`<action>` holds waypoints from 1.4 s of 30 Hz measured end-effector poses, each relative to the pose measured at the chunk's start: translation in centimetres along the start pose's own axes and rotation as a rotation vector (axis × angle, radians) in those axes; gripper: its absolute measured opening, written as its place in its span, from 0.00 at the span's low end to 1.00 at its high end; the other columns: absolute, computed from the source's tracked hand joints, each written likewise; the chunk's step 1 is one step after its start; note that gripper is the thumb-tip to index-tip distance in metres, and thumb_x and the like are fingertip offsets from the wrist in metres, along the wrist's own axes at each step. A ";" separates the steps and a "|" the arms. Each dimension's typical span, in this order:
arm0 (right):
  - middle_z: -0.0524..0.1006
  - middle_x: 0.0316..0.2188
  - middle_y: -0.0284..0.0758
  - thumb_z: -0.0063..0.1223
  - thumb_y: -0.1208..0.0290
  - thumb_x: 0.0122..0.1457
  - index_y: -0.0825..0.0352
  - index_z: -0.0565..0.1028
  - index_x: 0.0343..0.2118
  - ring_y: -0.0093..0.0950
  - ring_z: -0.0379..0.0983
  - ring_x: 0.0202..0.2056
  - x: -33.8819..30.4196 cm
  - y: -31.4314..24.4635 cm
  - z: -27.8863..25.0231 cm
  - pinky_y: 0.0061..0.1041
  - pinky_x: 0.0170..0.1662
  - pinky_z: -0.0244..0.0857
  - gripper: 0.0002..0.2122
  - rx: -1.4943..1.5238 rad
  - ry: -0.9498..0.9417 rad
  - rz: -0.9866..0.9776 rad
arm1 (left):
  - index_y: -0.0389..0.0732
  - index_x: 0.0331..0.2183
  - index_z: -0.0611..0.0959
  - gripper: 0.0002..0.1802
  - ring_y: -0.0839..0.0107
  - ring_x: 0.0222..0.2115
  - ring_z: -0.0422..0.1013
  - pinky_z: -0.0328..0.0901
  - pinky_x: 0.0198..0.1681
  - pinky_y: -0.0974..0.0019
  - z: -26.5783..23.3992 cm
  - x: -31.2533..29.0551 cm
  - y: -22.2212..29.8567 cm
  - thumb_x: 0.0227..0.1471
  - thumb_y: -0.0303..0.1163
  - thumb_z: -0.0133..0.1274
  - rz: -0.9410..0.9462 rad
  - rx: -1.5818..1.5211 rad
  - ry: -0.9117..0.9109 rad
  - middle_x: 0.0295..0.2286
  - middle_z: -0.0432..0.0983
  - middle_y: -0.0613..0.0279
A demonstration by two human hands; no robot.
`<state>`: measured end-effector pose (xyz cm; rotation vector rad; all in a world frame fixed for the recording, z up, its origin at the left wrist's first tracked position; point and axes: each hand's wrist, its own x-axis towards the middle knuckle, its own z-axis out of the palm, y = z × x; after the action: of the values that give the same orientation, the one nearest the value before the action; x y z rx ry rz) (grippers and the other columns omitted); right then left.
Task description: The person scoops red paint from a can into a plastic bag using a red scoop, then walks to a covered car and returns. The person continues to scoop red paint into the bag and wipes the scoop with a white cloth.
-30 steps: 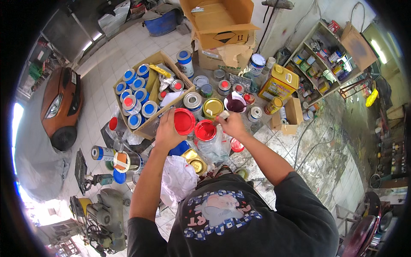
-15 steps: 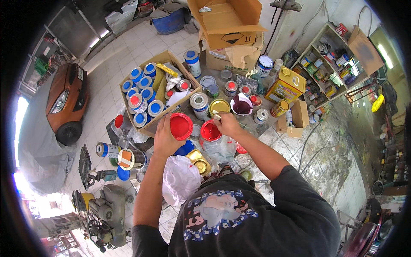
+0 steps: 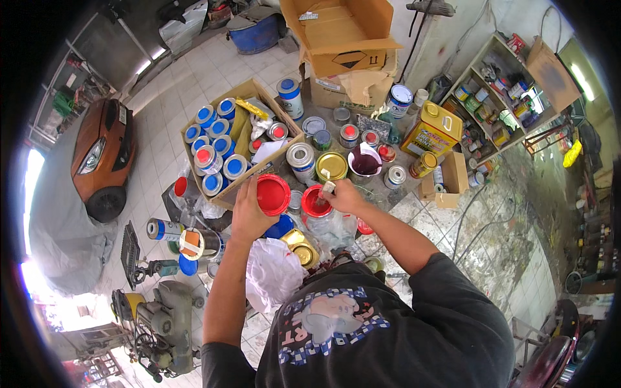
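My left hand is closed around the side of a round red container, whose mouth, wet with red paint inside, faces up. Just to its right stands a second red-lined container, also with red paint in it and clear plastic around its lower part. Over that rim my right hand grips a short tool with a pale handle. The tool's lower end reaches into the container's mouth; its exact kind is unclear. Behind the hands are a gold-lidded can and a white tub of dark maroon paint.
A cardboard box of blue-capped cans stands at the left. Beyond the cans sit a yellow rectangular tin and stacked cartons. Close to my body lie a crumpled white cloth and a gold tin. A compressor stands lower left.
My right hand has shifted slightly down and the tool's handle has changed its tilt over the right container. The left hand stays at its container, almost unmoved.
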<state>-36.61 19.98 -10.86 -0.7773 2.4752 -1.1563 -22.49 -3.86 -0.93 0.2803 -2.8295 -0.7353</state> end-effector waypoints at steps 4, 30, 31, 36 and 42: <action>0.79 0.22 0.47 0.63 0.63 0.56 0.70 0.80 0.29 0.44 0.79 0.24 -0.9 2.6 -1.9 0.39 0.31 0.71 0.13 0.030 0.147 -0.130 | 0.33 0.61 0.63 0.59 0.43 0.58 0.62 0.61 0.61 0.51 0.8 1.0 0.7 0.27 0.32 0.72 0.092 -0.003 -0.004 0.57 0.64 0.40; 0.82 0.28 0.37 0.59 0.68 0.63 0.74 0.79 0.36 0.24 0.76 0.23 -7.0 2.3 -12.4 0.25 0.28 0.72 0.11 0.900 0.462 0.138 | 0.32 0.60 0.66 0.56 0.44 0.54 0.67 0.65 0.58 0.51 3.8 2.1 1.3 0.29 0.38 0.73 0.237 -0.001 -0.083 0.54 0.67 0.38; 0.82 0.28 0.37 0.60 0.67 0.63 0.73 0.78 0.35 0.24 0.76 0.23 -7.0 1.8 -12.5 0.26 0.27 0.72 0.11 0.914 0.467 0.140 | 0.32 0.60 0.66 0.56 0.44 0.54 0.67 0.65 0.58 0.51 4.0 2.1 1.1 0.29 0.38 0.73 0.254 0.008 -0.073 0.54 0.67 0.38; 0.82 0.31 0.36 0.57 0.68 0.64 0.74 0.79 0.41 0.22 0.75 0.25 -6.3 -0.9 -11.0 0.25 0.31 0.72 0.12 0.846 0.353 0.076 | 0.32 0.59 0.66 0.55 0.44 0.53 0.67 0.65 0.57 0.51 4.3 2.1 1.1 0.29 0.37 0.73 0.297 0.020 -0.078 0.53 0.67 0.38; 0.81 0.27 0.32 0.57 0.70 0.64 0.70 0.80 0.41 0.19 0.75 0.26 -3.4 -3.3 -5.0 0.21 0.31 0.71 0.09 0.745 0.219 -0.031 | 0.32 0.58 0.67 0.53 0.44 0.54 0.67 0.65 0.58 0.52 4.2 2.4 2.2 0.28 0.35 0.71 0.322 -0.015 -0.107 0.53 0.67 0.38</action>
<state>-35.12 23.25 -4.98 -0.4798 1.9167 -2.0708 -26.10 -0.56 -3.06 -0.2196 -2.8640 -0.7169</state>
